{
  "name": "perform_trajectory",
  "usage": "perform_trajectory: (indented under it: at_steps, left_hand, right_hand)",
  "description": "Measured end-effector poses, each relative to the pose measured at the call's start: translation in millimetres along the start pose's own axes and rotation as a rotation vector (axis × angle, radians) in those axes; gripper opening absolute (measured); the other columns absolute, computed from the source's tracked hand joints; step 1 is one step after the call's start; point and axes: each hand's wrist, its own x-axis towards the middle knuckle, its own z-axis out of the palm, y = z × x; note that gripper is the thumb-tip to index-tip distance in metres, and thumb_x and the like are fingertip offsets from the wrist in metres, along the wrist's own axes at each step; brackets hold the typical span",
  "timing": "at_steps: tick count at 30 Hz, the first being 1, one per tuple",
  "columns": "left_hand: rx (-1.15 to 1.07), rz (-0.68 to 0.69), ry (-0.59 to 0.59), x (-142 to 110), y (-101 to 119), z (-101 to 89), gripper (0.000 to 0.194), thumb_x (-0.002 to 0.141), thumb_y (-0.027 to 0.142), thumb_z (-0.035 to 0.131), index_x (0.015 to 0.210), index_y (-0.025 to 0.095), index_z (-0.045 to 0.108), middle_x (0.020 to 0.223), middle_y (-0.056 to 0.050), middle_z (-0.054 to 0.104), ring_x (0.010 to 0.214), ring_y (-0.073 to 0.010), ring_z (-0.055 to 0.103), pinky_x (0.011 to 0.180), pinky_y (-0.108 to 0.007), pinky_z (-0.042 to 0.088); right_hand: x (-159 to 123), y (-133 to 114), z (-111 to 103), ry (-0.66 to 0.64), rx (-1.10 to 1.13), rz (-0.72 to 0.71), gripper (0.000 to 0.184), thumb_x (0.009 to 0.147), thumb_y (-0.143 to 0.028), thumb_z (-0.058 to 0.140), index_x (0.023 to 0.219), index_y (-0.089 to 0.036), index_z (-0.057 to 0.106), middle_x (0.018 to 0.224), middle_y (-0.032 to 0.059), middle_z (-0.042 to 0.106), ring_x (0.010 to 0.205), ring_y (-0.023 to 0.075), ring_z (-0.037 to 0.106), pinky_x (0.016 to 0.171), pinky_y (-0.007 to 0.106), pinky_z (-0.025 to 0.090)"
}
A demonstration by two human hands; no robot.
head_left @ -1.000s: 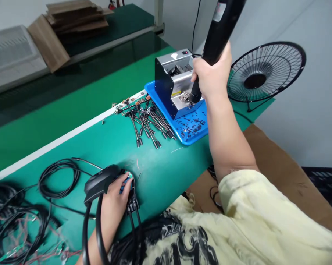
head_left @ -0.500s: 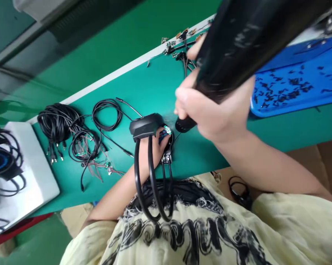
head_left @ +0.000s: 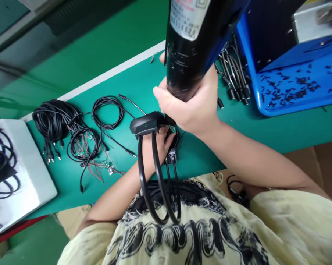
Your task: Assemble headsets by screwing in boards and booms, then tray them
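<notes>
**Both hands full at the green bench!**

Here's the green bench mat [head_left: 143, 81], blue tray [head_left: 267, 105] top right, coiled black cables [head_left: 55, 119] to the left. The right hand [head_left: 188, 106] wraps a black handheld power tool [head_left: 188, 48] (label showing) right over the left hand [head_left: 154, 143], which clasps a black cable housing [head_left: 171, 147], green circuit board [head_left: 172, 129] exposed in its round end!

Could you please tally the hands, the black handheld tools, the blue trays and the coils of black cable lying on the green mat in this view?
Hands: 2 (left hand, right hand)
Black handheld tools: 1 (black handheld tool)
Blue trays: 1 (blue tray)
Coils on the green mat: 3 (large coil, coil with red wires, small coil)
Total: 7
</notes>
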Motion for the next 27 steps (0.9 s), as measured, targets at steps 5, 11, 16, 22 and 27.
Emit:
perform_trajectory:
  at_steps: [5,11,16,22,27]
  left_hand:
    - [-0.025,-0.005,0.003,-1,-1,-0.1,0.025,0.093,0.036,0.06,0.106,0.017,0.068,0.092,-0.009,0.072,0.094,-0.024,0.068,0.086,-0.035,0.053]
    - [-0.04,-0.015,-0.017,0,0,-1.4,0.027,0.094,0.037,0.058,0.109,0.017,0.068,0.092,-0.009,0.072,0.092,-0.0243,0.068,0.082,-0.035,0.053]
    - [-0.054,-0.018,-0.016,0,-1,0.2,0.027,0.094,0.037,0.058,0.108,0.016,0.068,0.093,-0.01,0.071,0.09,-0.0251,0.068,0.078,-0.035,0.054]
    - [-0.035,-0.005,-0.021,0,-2,1.5,0.025,0.092,0.035,0.061,0.107,0.017,0.068,0.091,-0.009,0.072,0.09,-0.0249,0.068,0.08,-0.035,0.054]
    - [-0.029,-0.016,-0.03,0,-2,2.2,0.024,0.092,0.036,0.06,0.105,0.017,0.068,0.091,-0.009,0.071,0.089,-0.0247,0.068,0.079,-0.035,0.053]
  right_hand:
    - [0,9,6,0.103,-0.073,-0.152,0.044,0.079,-0.031,0.062,0.118,-0.025,0.042,0.099,-0.0023,0.056,0.083,0.0122,0.064,0.084,0.032,0.056]
    - [-1,10,7,0.1,-0.112,-0.155,0.036,0.081,-0.032,0.061,0.112,-0.026,0.044,0.091,-0.0038,0.054,0.082,0.0119,0.063,0.087,0.031,0.054]
    - [1,15,10,0.101,-0.148,-0.184,0.046,0.079,-0.036,0.067,0.117,-0.023,0.044,0.084,-0.0028,0.058,0.078,0.0129,0.06,0.08,0.027,0.054]
    - [2,20,9,0.093,-0.15,-0.204,0.047,0.079,-0.037,0.065,0.119,-0.026,0.043,0.09,-0.0036,0.061,0.081,0.0125,0.062,0.082,0.027,0.054]
    - [1,18,7,0.096,-0.138,-0.205,0.045,0.079,-0.036,0.067,0.117,-0.025,0.045,0.091,-0.0021,0.062,0.084,0.0137,0.063,0.085,0.029,0.056]
